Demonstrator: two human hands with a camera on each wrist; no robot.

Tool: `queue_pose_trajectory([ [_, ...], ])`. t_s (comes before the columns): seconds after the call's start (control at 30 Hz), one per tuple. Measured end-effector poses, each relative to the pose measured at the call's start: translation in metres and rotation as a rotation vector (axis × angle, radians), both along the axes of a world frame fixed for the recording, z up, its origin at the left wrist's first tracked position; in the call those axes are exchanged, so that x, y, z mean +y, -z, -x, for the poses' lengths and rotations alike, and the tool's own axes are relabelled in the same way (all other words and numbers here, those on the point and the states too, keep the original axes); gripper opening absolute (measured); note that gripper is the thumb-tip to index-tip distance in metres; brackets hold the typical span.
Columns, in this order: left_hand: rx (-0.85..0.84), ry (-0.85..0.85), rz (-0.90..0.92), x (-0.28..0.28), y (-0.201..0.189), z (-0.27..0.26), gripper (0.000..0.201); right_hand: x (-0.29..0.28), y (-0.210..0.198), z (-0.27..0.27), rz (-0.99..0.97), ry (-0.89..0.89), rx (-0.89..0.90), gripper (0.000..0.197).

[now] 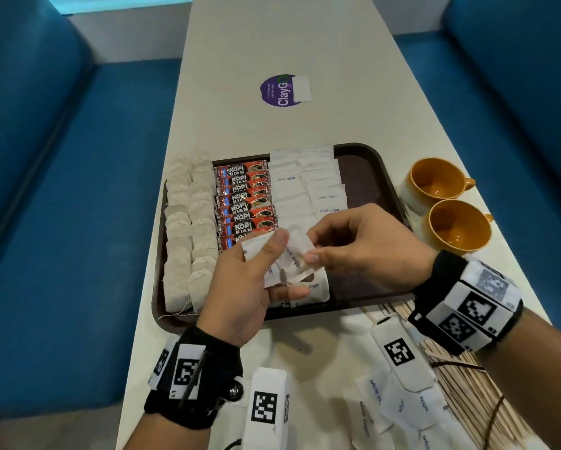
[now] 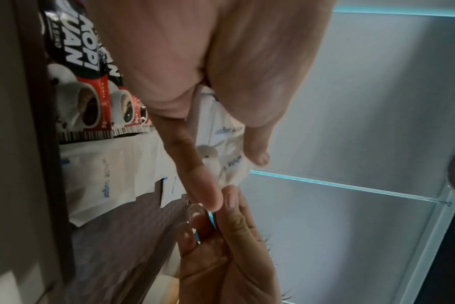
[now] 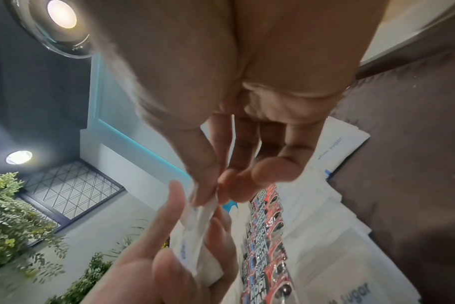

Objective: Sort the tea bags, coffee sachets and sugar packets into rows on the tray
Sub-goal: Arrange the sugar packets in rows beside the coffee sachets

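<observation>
On a brown tray (image 1: 374, 190), from left to right: two rows of tea bags (image 1: 188, 222), one row of red coffee sachets (image 1: 245, 203), then white sugar packets (image 1: 308, 183). Above the tray's near half, the left hand (image 1: 243, 287) grips a small stack of sugar packets (image 1: 272, 274); the right hand (image 1: 360, 248) pinches one packet (image 1: 297, 254) at the stack's top between thumb and forefinger. Two orange cups (image 1: 448, 206) stand right of the tray. Loose packets (image 1: 399, 407) lie on the table (image 1: 305, 43) nearer the person.

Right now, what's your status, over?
Left hand holds a small stack of white paper sugar packets; right hand pinches the top one. Dark brown plastic tray has room at right. Nothing blocking.
</observation>
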State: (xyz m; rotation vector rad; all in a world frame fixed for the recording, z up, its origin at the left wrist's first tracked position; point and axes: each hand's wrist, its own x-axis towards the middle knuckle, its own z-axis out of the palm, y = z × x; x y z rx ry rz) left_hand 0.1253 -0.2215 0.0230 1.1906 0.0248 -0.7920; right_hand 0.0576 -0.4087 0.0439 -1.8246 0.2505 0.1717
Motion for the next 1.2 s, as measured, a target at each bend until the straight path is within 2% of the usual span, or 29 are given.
queue_pose_trajectory([
  [0.23,-0.092,-0.054,-0.052,0.001,0.007,-0.001,0.031,-0.008,0.002,-0.001,-0.002,0.096,0.029,0.005],
  [0.4,-0.122,-0.051,-0.060,-0.001,0.010,0.000,0.021,-0.006,0.000,0.001,-0.045,0.091,0.061,0.013],
  [0.47,-0.114,-0.070,-0.049,-0.002,0.009,0.000,0.025,-0.007,-0.003,0.003,-0.016,0.038,0.066,0.014],
  [0.57,-0.023,-0.078,-0.024,-0.002,0.007,-0.001,0.035,-0.010,-0.007,0.003,-0.006,0.035,-0.024,0.009],
  [0.67,0.029,0.002,-0.034,0.000,0.008,-0.002,0.046,-0.012,-0.009,0.005,-0.009,0.042,-0.133,0.018],
  [0.77,0.058,0.044,0.020,0.002,0.008,0.000,0.043,-0.012,-0.010,0.006,-0.006,0.032,-0.180,0.018],
  [0.8,0.054,0.046,0.042,0.002,0.008,0.001,0.042,-0.012,-0.010,0.006,0.022,0.028,-0.176,0.023],
  [0.87,0.002,0.050,0.046,0.002,0.009,0.001,0.042,-0.013,-0.007,0.006,0.062,0.033,-0.152,0.038],
  [0.93,-0.089,0.027,0.011,0.003,0.013,0.000,0.044,-0.014,-0.004,0.006,0.064,0.050,-0.115,0.043],
  [1.07,-0.201,-0.043,-0.039,0.004,0.015,-0.002,0.036,-0.011,-0.002,0.004,-0.127,0.129,-0.066,0.020],
  [1.13,-0.248,-0.069,-0.052,0.004,0.014,-0.003,0.035,-0.008,-0.002,0.005,-0.131,0.144,-0.077,0.008],
  [1.2,-0.321,-0.082,-0.066,0.005,0.011,-0.004,0.035,-0.006,0.003,0.005,-0.026,0.136,-0.057,0.022],
])
